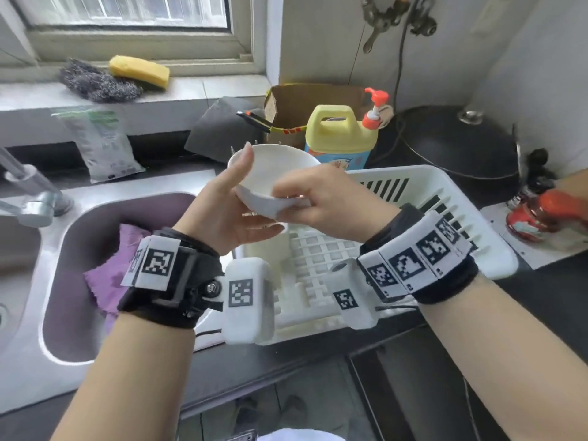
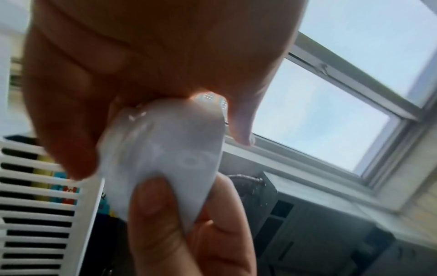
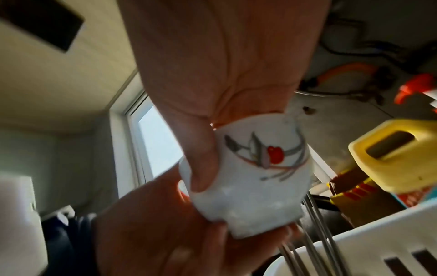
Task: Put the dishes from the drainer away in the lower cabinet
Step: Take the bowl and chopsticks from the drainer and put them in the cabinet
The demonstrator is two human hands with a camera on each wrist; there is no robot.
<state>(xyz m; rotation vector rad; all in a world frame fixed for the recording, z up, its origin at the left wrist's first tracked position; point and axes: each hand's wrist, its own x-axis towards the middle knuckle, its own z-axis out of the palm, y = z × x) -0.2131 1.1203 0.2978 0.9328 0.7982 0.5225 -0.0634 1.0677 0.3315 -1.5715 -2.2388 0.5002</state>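
I hold a small white bowl (image 1: 276, 173) with both hands above the left end of the white plastic drainer (image 1: 429, 186). My left hand (image 1: 251, 194) cups it from below, thumb up along the rim. My right hand (image 1: 288, 202) pinches the near rim. In the right wrist view the bowl (image 3: 255, 177) shows a red flower painted on its side, with my right thumb on it and my left hand (image 3: 165, 233) underneath. The left wrist view shows the bowl (image 2: 165, 158) edge-on between both hands. A cream cup (image 1: 267, 246) with metal utensils (image 3: 314, 224) stands in the drainer.
A steel sink (image 1: 63, 345) with a purple cloth (image 1: 111, 275) and a tap (image 1: 28, 192) lies to the left. Behind the drainer stand a yellow detergent bottle (image 1: 340, 135), a cardboard box (image 1: 302, 103) and a black lid (image 1: 458, 144). A red-capped jar (image 1: 541, 211) is at the right.
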